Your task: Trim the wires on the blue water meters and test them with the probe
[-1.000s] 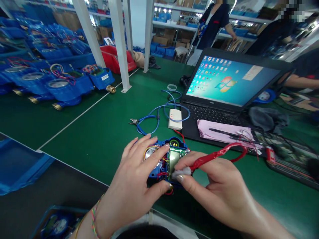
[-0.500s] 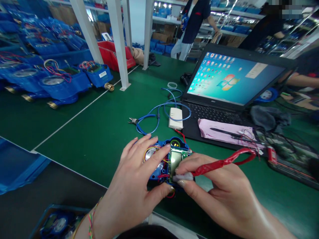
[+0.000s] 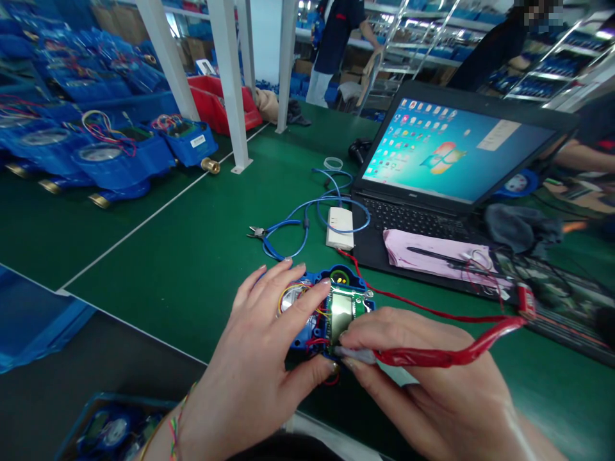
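Note:
An uncased blue water meter (image 3: 302, 336) lies on the green table in front of me, its circuit board (image 3: 361, 299) and small grey display (image 3: 341, 312) facing up. My left hand (image 3: 259, 346) lies across it, fingers over the far side and thumb at the near edge, steadying it. Between thumb and fingers, my right hand (image 3: 432, 384) pinches a grey-tipped probe (image 3: 360, 355) with a red-wrapped lead (image 3: 446, 356). Its tip is at the board's near edge; whether it touches, I cannot tell. Yellow and red wires run beside the display, partly under my left fingers.
Behind the meter are cutting pliers (image 3: 259, 233), a white adapter box (image 3: 341, 228) with a blue cable, and a laptop (image 3: 418, 214) bearing a pink cloth (image 3: 435, 255). Several blue meters (image 3: 115, 160) stand at left, near a red bin (image 3: 218, 102). Two people are in the background.
My right hand has shifted slightly down and right, tilting the probe flatter. The red lead now hangs lower, exposing more of the display. My left hand stays on the meter. A background person moved left.

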`<state>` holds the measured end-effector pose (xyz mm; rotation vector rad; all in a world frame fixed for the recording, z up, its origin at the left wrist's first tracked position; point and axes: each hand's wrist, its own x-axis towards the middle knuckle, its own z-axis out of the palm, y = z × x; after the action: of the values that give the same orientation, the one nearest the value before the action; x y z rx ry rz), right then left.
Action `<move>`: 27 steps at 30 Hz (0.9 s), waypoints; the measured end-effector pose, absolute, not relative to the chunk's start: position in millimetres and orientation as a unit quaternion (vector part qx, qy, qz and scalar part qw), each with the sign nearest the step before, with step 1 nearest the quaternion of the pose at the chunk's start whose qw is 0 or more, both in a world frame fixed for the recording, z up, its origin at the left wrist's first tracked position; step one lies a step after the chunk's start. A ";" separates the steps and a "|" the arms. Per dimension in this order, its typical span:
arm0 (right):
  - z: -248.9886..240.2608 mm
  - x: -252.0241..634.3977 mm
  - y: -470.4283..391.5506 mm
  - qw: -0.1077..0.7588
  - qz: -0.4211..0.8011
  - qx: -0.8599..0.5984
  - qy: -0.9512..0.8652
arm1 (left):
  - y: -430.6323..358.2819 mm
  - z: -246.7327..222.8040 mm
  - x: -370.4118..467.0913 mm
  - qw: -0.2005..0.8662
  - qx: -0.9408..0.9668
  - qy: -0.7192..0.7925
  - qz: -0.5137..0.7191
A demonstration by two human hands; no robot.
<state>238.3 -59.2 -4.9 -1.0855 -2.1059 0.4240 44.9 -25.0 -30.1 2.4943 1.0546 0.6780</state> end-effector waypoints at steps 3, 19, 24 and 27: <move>-5.8 238.0 -61.2 0.349 0.153 -0.419 -0.824 | -25.6 -30.2 45.2 0.175 0.879 0.376 0.235; -13.2 236.0 -55.9 0.359 0.170 -0.403 -0.824 | -24.3 -39.2 43.0 0.096 0.896 0.367 0.230; -13.8 238.2 -54.5 0.370 0.176 -0.394 -0.823 | -23.6 -42.2 42.9 0.079 0.895 0.370 0.236; -10.2 238.2 -53.4 0.377 0.179 -0.395 -0.818 | -24.1 -41.2 43.2 0.089 0.893 0.373 0.237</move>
<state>238.2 -53.4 -10.2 -1.0114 -2.0932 0.4579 43.2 -24.1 -41.2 2.6564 1.1088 0.7040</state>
